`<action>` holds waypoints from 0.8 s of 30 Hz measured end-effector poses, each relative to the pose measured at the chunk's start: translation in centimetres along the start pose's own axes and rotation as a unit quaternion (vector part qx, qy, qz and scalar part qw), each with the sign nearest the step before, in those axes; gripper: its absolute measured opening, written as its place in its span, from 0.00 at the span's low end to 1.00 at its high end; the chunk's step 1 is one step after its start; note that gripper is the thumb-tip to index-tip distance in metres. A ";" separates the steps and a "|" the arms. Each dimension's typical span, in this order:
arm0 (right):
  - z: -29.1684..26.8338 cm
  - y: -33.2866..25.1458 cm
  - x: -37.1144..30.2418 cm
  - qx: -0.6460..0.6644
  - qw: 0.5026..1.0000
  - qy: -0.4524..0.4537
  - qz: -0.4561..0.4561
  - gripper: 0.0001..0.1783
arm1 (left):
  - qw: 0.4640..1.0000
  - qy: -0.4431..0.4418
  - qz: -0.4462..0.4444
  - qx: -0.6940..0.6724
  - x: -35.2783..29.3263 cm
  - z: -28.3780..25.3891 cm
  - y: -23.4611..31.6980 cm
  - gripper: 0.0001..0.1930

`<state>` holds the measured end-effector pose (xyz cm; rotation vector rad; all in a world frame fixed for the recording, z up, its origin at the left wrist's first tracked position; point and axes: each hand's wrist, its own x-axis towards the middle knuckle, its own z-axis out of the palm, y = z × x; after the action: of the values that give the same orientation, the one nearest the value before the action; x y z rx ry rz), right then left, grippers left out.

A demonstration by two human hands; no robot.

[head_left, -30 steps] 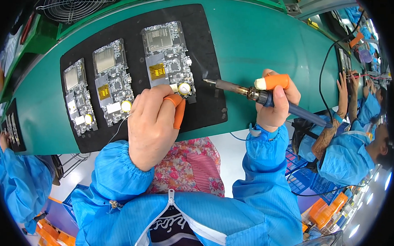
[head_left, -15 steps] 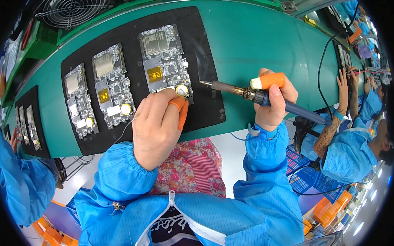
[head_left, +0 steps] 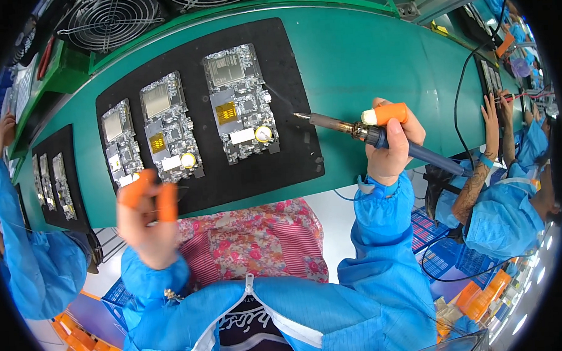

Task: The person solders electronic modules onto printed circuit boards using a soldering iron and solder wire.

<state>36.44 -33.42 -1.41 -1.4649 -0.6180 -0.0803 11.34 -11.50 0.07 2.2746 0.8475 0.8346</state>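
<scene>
My right hand (head_left: 392,140) grips a soldering iron (head_left: 379,137) with a dark blue handle, its tip pointing left over the right edge of a black mat (head_left: 231,177). My left hand (head_left: 147,220), smeared by motion and wearing orange finger cots, is closed in a pinch at the mat's front edge, with a thin strand of solder wire at its fingers. Three circuit boards lie on the mat: a right one (head_left: 240,84), a middle one (head_left: 167,120) and a left one (head_left: 122,138), whose lower end my left hand partly covers. The right board carries a round yellow-rimmed coin cell (head_left: 263,134).
The mat lies on a green worktop (head_left: 363,61). Another mat (head_left: 77,176) with boards is at the left, by a co-worker's blue sleeve (head_left: 10,210). Fans (head_left: 110,20) stand at the back. A black cable (head_left: 456,101) hangs right, near another person's hands (head_left: 490,131).
My left hand has left the right board and moved left and toward me, uncovering that board's lower end. My right hand holds the soldering iron in almost the same place.
</scene>
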 end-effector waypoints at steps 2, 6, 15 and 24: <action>-0.6 0.2 -0.2 0.001 1.000 -0.017 0.008 0.18 | 0.992 0.058 -0.072 0.087 1.0 -2.7 -2.2 0.12; 0.2 0.3 0.5 0.017 1.000 0.008 -0.023 0.18 | 0.957 -0.044 -0.085 0.273 -1.2 -7.6 -8.5 0.12; 0.4 -1.9 0.8 0.026 0.997 0.044 -0.053 0.14 | 0.944 -0.020 -0.260 -0.203 -2.7 -5.2 -5.7 0.24; -5.9 -3.3 0.0 0.032 0.975 0.167 -0.142 0.16 | 0.878 -0.200 -0.236 -0.365 -1.8 1.7 2.5 0.27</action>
<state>37.12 -39.36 1.65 -1.2552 -0.5436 -0.5149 12.37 -14.85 0.10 1.4062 0.6882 0.3409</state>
